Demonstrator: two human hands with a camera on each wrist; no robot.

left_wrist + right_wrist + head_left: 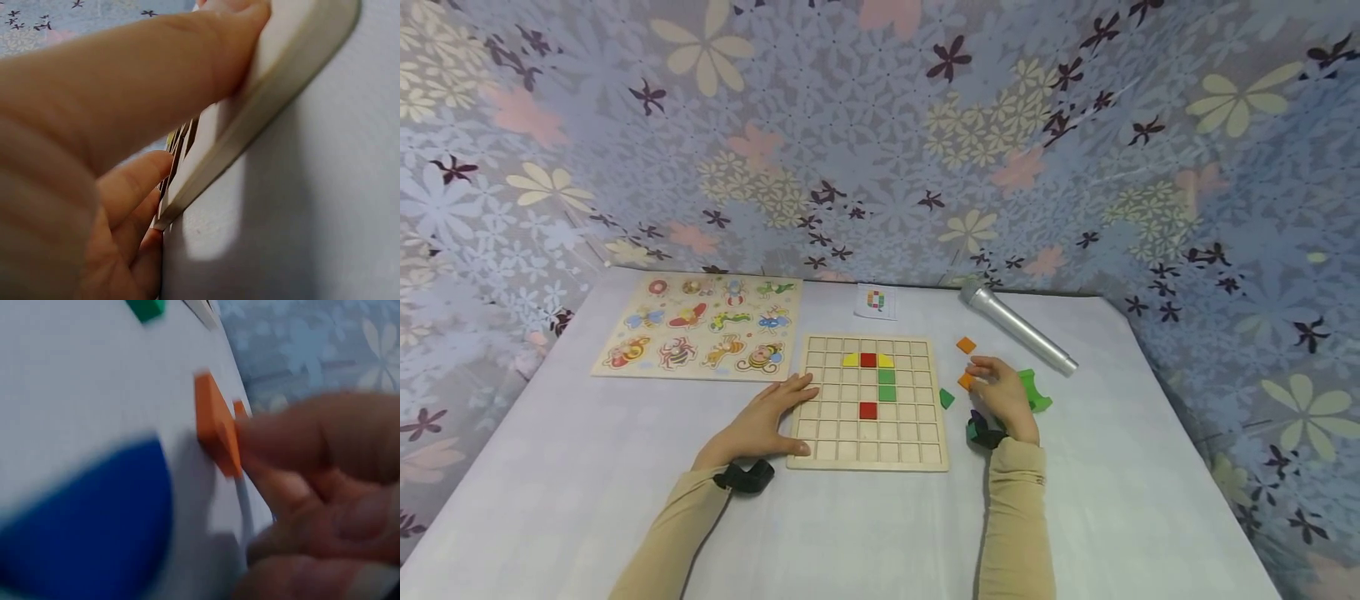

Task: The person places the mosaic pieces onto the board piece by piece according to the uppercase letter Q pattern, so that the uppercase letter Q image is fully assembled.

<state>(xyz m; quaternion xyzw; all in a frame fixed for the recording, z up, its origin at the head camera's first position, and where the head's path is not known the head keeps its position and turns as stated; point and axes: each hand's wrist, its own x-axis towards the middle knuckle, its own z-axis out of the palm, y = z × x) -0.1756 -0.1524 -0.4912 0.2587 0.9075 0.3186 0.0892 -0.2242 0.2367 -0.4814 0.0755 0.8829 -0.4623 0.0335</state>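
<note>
My left hand [763, 423] lies spread along the left edge of a wooden grid board [838, 454], its thumb [187, 56] over the board's near corner. Square red tiles [868, 410], green tiles [887, 392] and rounded yellow pieces [852, 360] sit on the grid. To the right of the board, my right hand [1003, 396] is over an orange tile [215, 428]. One fingertip touches this tile; no pinch around it shows. Another orange tile [966, 345] and a green piece [947, 399] lie close by.
Beside my right hand lies a bright green piece [1036, 392], partly hidden. A silver microphone [1018, 327] rests behind it. An insect picture board [700, 323] is at the back left, and a small pattern card [876, 302] lies behind the grid. A blurred blue shape [94, 525] shows close up.
</note>
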